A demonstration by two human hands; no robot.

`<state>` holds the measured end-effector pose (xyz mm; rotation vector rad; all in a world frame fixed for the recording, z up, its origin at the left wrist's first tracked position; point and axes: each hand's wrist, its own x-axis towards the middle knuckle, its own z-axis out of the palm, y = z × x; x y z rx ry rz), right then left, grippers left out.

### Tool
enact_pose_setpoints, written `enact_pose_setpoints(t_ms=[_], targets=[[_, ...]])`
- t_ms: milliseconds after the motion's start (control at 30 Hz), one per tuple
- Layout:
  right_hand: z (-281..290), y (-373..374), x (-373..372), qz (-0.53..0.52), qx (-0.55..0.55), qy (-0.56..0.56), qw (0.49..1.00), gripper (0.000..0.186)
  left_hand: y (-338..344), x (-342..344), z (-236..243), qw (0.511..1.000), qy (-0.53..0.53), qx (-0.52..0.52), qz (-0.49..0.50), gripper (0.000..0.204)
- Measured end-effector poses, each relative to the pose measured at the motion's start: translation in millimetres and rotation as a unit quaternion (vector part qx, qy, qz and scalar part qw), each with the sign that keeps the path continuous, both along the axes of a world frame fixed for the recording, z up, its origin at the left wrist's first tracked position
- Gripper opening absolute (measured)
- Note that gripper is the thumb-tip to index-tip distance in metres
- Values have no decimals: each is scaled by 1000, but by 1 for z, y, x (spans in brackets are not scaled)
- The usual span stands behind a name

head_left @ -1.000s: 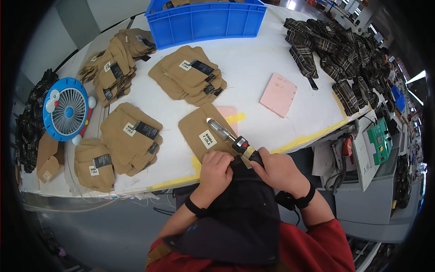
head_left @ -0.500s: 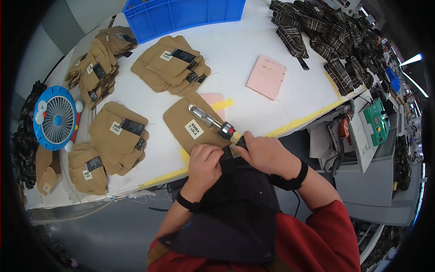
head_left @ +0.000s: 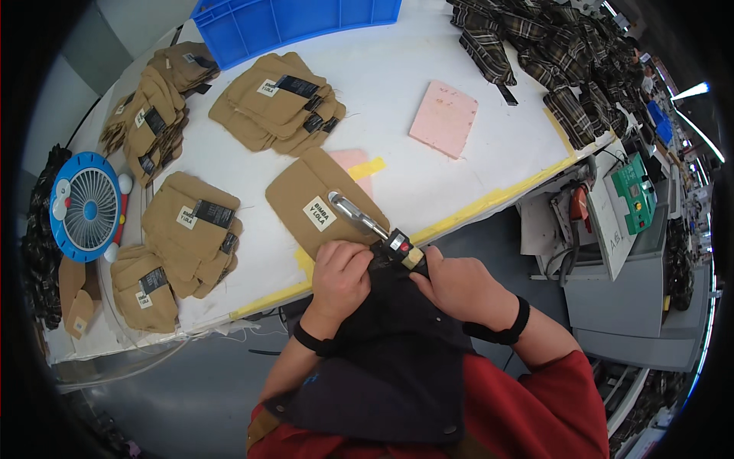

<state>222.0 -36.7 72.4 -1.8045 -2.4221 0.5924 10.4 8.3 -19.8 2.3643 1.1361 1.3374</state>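
Note:
A tan fabric piece (head_left: 292,186) with rounded corners and a white square label (head_left: 319,213) lies at the table's near edge. My left hand (head_left: 339,277) is closed, its curled fingers pressed on the near edge of that piece beside a dark label. My right hand (head_left: 466,289) grips the dark handle of a small hand-held iron (head_left: 361,217). The iron's slim silver head points up and left over the tan piece, just right of the white label. Whether its metal touches the cloth is hard to tell.
Stacks of tan pieces with black labels (head_left: 279,103) (head_left: 187,229) lie behind and left. A blue-white fan (head_left: 90,210) stands far left, a blue crate (head_left: 298,27) at the back. A pink pad (head_left: 445,118) and dark plaid cloth pieces (head_left: 566,65) are right.
The iron has shifted slightly right and toward me with my right hand. My left hand keeps its place at the tan piece's near edge. The whole view has moved a little.

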Motion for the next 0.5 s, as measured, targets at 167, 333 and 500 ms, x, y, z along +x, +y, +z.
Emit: enact_pose_setpoints(t_ms=[167,333,500], targets=[[-11,-5,-3,-12,-2,-26,1000,40,1,1,1,1000,0,0,-1,24],[3,7,-5,-2,-15,-25,1000,39,1,1,0,1000,-4,-1,2,24],[30,19,1,6,-57,-46,997,39,-1,-1,2,1000,0,1,-2,22]])
